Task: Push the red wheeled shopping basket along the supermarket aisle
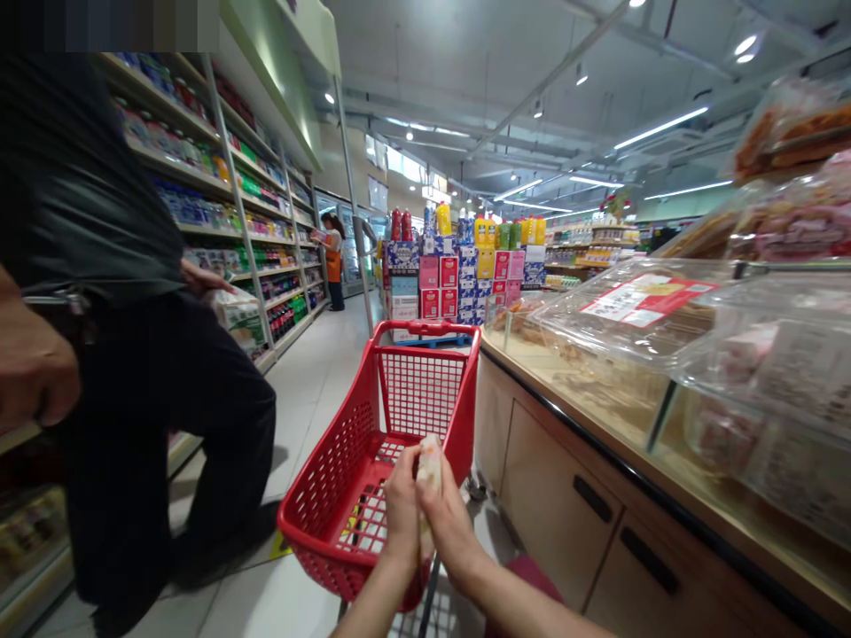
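My left hand (402, 509) and my right hand (453, 523) are together above the near end of a red shopping cart (336, 447). Between them they grip a small, pale, elongated packet (431, 459) with faint orange spots; its kind does not show clearly. The fingers of both hands are closed around its sides, and its upper end sticks out past them. Through the cart's grid the floor is visible, and its basket stands just beyond my hands.
Close on the right runs a wooden counter (538, 443) with clear boxes (618, 310) of baked food. A person in dark trousers (219, 425) passes on the left, beside drink shelves (259, 235). Stacked drink cartons (448, 288) stand ahead; farther back is a person in an orange apron (333, 263).
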The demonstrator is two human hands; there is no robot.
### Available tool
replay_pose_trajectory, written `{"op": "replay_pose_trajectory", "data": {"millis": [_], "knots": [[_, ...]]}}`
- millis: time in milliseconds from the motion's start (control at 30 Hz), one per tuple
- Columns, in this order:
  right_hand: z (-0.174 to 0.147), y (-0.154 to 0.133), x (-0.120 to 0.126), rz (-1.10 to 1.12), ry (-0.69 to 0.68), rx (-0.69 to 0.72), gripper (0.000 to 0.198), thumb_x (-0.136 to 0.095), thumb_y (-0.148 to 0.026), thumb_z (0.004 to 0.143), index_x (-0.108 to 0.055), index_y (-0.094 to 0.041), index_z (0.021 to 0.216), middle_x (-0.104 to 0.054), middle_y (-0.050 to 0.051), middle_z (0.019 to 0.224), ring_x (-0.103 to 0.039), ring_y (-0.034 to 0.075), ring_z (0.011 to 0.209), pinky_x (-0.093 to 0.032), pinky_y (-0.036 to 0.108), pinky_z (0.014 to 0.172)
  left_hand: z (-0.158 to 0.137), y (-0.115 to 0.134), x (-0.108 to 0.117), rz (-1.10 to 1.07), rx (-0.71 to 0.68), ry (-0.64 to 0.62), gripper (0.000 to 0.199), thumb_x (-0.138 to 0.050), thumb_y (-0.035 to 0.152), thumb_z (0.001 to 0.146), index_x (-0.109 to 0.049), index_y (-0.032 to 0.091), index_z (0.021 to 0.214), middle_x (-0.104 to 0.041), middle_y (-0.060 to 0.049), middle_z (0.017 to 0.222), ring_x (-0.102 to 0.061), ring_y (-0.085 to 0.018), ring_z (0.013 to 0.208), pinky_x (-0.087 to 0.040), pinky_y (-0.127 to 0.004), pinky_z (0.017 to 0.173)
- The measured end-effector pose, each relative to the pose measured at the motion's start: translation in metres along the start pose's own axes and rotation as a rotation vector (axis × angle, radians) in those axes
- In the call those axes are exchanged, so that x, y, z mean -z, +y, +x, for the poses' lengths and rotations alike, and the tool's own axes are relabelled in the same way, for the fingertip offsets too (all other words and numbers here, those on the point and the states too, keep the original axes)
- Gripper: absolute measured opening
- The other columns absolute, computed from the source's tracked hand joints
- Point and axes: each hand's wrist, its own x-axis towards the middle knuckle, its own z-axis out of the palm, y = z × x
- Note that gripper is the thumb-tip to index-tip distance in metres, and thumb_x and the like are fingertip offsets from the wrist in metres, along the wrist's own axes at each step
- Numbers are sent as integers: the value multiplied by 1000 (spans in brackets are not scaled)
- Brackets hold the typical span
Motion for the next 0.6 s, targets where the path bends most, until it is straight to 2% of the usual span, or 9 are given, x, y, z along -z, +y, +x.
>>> {"op": "replay_pose_trajectory", "data": {"millis": [100, 167, 233, 300, 333, 367, 433, 533, 600], "knots": [[29, 7, 19, -180, -3, 89, 41, -39, -23, 79, -48, -22, 120, -50, 4, 122, -44, 19, 115, -40, 35, 93, 1, -16, 14, 123, -55, -117, 27, -40, 22, 72, -55, 18, 95, -65, -5, 91, -60, -16, 82, -47, -29, 73], [74, 9, 45, -396, 35, 187, 41, -36, -15, 77, -54, -21, 112, -47, 4, 125, -40, 18, 118, -33, 36, 98, -4, -26, 29, 306, -78, -178, 29, -41, 28, 74, -56, 18, 97, -64, -7, 96, -59, -18, 88, -46, -31, 76], [123, 11, 70, -627, 65, 271, 41, -37, -10, 74, -56, -17, 110, -42, 7, 130, -34, 18, 122, -26, 36, 102, -13, -32, 40, 553, -48, -309, 28, -42, 37, 75, -59, 20, 91, -66, -6, 91, -61, -21, 85, -46, -32, 72], [153, 15, 81, -788, -44, 317, 38, -38, -8, 73, -59, -16, 104, -47, 8, 124, -37, 19, 118, -25, 36, 101, -25, -33, 43, 752, -22, -475, 28, -39, 42, 77, -61, 23, 80, -67, -4, 80, -62, -21, 76, -44, -31, 64], [156, 16, 80, -829, -137, 338, 35, -38, -8, 74, -61, -17, 99, -53, 8, 117, -41, 19, 113, -26, 37, 100, -29, -32, 43, 823, -24, -537, 30, -36, 41, 79, -60, 24, 75, -67, -3, 77, -62, -21, 74, -43, -29, 62], [150, 19, 76, -844, -235, 367, 31, -39, -8, 74, -62, -18, 93, -57, 7, 108, -44, 18, 107, -28, 37, 98, -32, -31, 41, 878, -30, -576, 31, -34, 40, 80, -60, 25, 72, -67, -2, 75, -62, -20, 74, -42, -28, 61], [118, 23, 61, -798, -385, 450, 26, -39, -9, 76, -61, -19, 86, -61, 4, 95, -48, 17, 97, -30, 37, 94, -35, -28, 38, 952, -35, -600, 32, -32, 39, 81, -59, 25, 73, -66, -1, 77, -61, -19, 76, -41, -27, 62], [60, 26, 41, -647, -537, 593, 25, -38, -11, 79, -57, -20, 93, -60, 3, 98, -48, 15, 95, -29, 37, 94, -33, -24, 38, 992, -20, -618, 35, -28, 40, 82, -58, 24, 75, -66, -1, 79, -60, -18, 78, -40, -26, 64], [49, 24, 42, -602, -637, 666, 26, -37, -12, 80, -55, -21, 96, -58, 3, 102, -48, 15, 96, -29, 36, 94, -33, -23, 41, 980, -26, -636, 35, -28, 41, 82, -58, 23, 76, -65, -1, 81, -59, -18, 78, -40, -27, 66]]}}
